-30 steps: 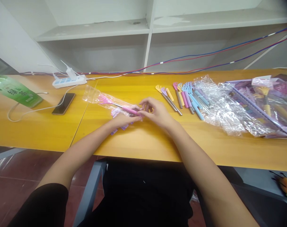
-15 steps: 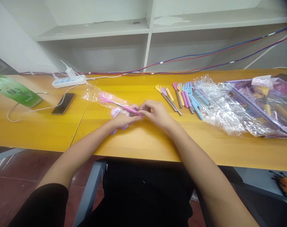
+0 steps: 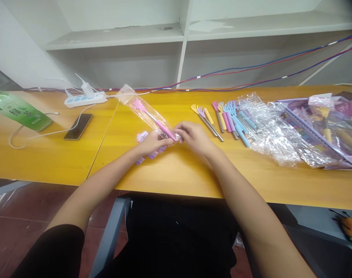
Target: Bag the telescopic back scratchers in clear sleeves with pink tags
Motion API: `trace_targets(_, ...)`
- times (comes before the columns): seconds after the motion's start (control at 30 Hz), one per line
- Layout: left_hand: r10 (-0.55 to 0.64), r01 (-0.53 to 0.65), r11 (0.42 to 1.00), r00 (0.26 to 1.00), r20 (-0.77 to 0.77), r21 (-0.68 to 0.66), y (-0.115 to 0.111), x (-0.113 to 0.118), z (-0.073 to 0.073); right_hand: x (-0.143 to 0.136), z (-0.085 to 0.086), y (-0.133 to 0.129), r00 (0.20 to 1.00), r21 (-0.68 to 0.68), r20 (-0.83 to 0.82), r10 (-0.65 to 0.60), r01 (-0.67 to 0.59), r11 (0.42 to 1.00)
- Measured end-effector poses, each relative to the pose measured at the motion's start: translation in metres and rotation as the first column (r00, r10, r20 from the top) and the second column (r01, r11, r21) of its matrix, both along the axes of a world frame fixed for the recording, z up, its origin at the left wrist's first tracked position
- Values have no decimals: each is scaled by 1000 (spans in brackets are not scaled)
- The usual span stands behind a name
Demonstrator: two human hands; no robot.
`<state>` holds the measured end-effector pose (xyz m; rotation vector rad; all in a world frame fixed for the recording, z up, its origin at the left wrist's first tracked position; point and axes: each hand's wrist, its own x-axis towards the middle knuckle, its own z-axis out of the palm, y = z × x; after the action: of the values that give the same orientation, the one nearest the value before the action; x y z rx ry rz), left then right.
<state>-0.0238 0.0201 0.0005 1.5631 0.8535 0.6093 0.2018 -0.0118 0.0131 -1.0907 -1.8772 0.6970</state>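
Observation:
A pink back scratcher (image 3: pixel 165 129) lies inside a clear plastic bag (image 3: pixel 128 94), its claw end pointing up and left. My left hand (image 3: pixel 153 142) is closed around the bagged handle near its lower end. My right hand (image 3: pixel 191 136) pinches the bag's plastic at the handle's end, fingers pressed together. Beneath my left hand, several purple-and-white cards (image 3: pixel 142 136) rest on the table, partly covered by the hand. To the right lie loose back scratchers (image 3: pixel 228 116) in yellow, purple, pink and blue.
Clear plastic bags (image 3: pixel 280 135) are heaped at the right, beside a purple box (image 3: pixel 315 137) with bagged scratchers. Toward the left are a phone (image 3: pixel 78 126), a white power strip (image 3: pixel 85 99) and a green package (image 3: pixel 19 111). Cables (image 3: pixel 216 73) run along the back.
The bagged back scratcher has tilted more steeply, its claw end swinging up and away. My right hand has shifted slightly to the right at the bag's end.

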Motion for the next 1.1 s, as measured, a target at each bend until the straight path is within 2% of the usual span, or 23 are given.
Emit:
trace_targets(0.13, -39, 41, 999, 997, 60, -31, 1, 2, -1, 7, -2, 2, 997, -28, -65, -42, 41, 999)
trace_targets(0.23, -148, 151, 987, 987, 55, -53, -4, 2, 5, 9, -5, 4, 985, -55, -156, -74, 66, 996)
trace_targets(0.4, -441, 436, 896, 895, -64, -86, -12, 1, 17, 4, -11, 11, 942, -104, -324, -92, 61, 993)
trace_targets(0.47, -513, 506, 858, 848, -130, -87, -13, -1, 18, 3, -12, 13, 910, -117, -394, -125, 85, 989)
trace_targets(0.57, -551, 548, 833, 811, -200, -75, -13, -2, 18, 2, -8, 13, 863, -166, -475, -171, 103, 981)
trace_targets(0.67, -552, 549, 833, 813, -187, -70, -14, -3, 17, 1, -1, 9, 848, -233, -496, -185, 75, 970)
trace_targets(0.73, -511, 508, 860, 851, -120, -55, -14, -2, 16, 0, 3, 5, 850, -263, -501, -161, 28, 964)
trace_targets(0.77, -451, 450, 892, 889, -74, -33, -14, -1, 14, -1, 5, 3, 853, -274, -504, -137, -7, 962)
trace_targets(0.87, -152, 143, 986, 983, 102, 89, -9, 2, 7, -7, 10, -5, 864, -320, -501, -53, -128, 939)
trace_targets(0.9, -63, 41, 991, 983, 171, 126, -7, 2, 5, -9, 12, -7, 868, -343, -495, -35, -158, 926)
trace_targets(0.97, 21, -76, 981, 958, 286, 180, -1, 3, 2, -13, 14, -11, 879, -392, -476, -17, -195, 899)
trace_targets(1.1, 43, -152, 949, 930, 364, 277, 4, 2, 4, -20, 14, -15, 890, -461, -453, 46, -278, 843)
